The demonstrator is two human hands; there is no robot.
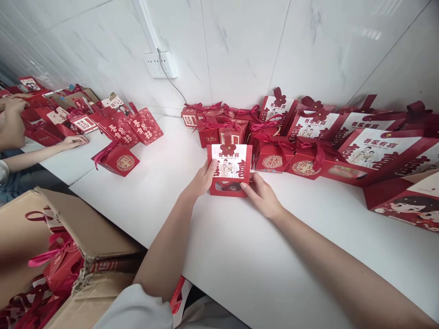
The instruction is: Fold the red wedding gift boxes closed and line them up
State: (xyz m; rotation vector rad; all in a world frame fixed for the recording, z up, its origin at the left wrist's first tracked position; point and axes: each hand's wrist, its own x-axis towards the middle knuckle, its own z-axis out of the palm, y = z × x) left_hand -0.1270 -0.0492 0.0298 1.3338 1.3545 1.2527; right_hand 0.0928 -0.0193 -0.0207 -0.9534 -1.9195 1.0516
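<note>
A red gift box [229, 170] with a white picture panel and a flower clasp stands upright on the white table [240, 256]. My left hand [202, 180] grips its left side with the thumb on the front. My right hand [261, 194] holds its lower right corner, fingers curled against it. Both forearms reach in from the bottom edge.
Several red gift boxes with ribbons [274, 155] and larger red bags [373, 155] line the tiled wall behind. A small red box [118, 160] sits at the left. An open cardboard carton [61, 256] of red boxes is at lower left. Another person's hand [73, 141] rests at far left.
</note>
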